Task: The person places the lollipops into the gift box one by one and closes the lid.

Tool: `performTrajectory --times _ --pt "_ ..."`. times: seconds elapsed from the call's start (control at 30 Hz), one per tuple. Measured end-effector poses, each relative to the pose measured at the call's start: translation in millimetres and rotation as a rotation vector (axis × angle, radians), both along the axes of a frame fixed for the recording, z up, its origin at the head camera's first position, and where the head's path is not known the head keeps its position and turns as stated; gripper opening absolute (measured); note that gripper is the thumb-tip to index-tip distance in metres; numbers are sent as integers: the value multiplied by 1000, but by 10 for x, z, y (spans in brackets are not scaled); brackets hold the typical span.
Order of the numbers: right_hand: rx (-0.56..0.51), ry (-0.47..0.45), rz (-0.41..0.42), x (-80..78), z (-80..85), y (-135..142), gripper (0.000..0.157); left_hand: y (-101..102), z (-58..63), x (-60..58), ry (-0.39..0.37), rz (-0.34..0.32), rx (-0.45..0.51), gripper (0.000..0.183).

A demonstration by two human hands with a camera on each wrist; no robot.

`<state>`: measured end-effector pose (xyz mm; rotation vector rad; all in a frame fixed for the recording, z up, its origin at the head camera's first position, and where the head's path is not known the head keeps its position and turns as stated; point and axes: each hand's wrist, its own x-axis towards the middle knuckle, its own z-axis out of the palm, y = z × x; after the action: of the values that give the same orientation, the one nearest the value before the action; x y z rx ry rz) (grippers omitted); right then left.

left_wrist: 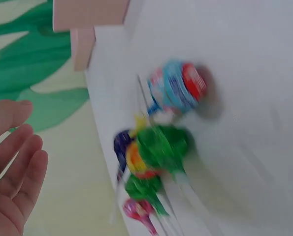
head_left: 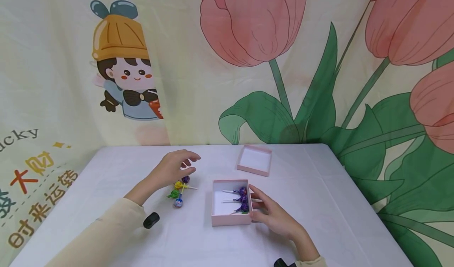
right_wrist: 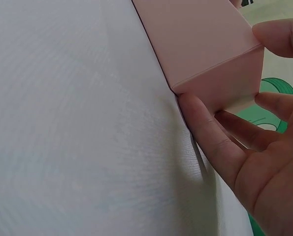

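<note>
My left hand [head_left: 173,167] hovers just above a loose cluster of several lollipops, holding nothing, its fingers loosely bent. In the left wrist view the left hand [left_wrist: 13,172] is apart from a blue-and-red lollipop [left_wrist: 175,87], a green lollipop [left_wrist: 161,145], a purple lollipop [left_wrist: 121,146] and a pink lollipop [left_wrist: 138,209]. A yellow lollipop [head_left: 178,185] also lies there. My right hand [head_left: 274,213] rests its fingertips against the right side of a pink box [head_left: 230,220]. Inside, purple lollipops [head_left: 243,199] lie in a column along the right wall, sticks pointing left.
A shallow pink lid [head_left: 254,161], its white inside facing up, lies behind the box. The white table [head_left: 191,243] ends at a printed backdrop [head_left: 191,101] with tulips. Black wrist devices [head_left: 151,220] show near both sleeves.
</note>
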<state>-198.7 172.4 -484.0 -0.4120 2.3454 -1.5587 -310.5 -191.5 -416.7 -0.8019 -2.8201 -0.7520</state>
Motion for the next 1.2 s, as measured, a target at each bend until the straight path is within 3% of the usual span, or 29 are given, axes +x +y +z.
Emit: performTrajectory --times 0.23,0.5,0.8,1.2 --pt "-5 9 5 0 -6 5 81 -357 -113 -120 -41 98 -34 35" --pt "-5 15 7 -9 -23 10 82 -576 -206 -210 -119 145 -42 38" --pt "-30 -5 17 -2 -13 10 81 -674 -284 -272 -143 155 -93 34" --pt "-34 -3 18 -7 -13 25 80 -648 -325 -309 -178 143 -161 25"
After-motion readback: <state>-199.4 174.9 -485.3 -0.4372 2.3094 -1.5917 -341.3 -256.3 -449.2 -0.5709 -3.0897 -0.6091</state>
